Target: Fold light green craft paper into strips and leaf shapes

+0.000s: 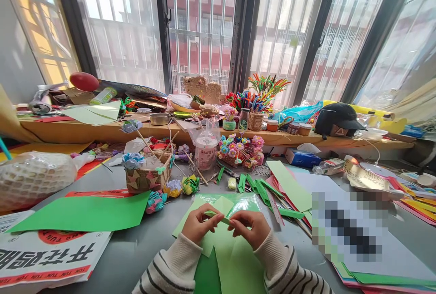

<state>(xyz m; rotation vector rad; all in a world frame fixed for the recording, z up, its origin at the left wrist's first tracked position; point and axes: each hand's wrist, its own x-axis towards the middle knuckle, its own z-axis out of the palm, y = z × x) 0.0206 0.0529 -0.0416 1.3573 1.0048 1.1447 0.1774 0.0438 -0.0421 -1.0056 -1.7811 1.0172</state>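
Observation:
Between my two hands runs a narrow folded strip of light green paper (218,216). My left hand (200,224) pinches its left part, and my right hand (250,228) grips the right end with thumb and fingertips. Beneath them lie sheets of light green paper (238,262), with a darker green sheet (207,273) partly under these. A clear plastic sleeve (250,202) shows just beyond my hands. Several folded green paper strips (262,192) lie a little farther off to the right.
A woven basket (150,178) with paper flowers stands left of centre. A green sheet (85,212) covers part of a printed bag (51,257). Paper stacks (391,239) lie at right. A lidded cup (205,151) stands at the back, before a cluttered sill (136,131).

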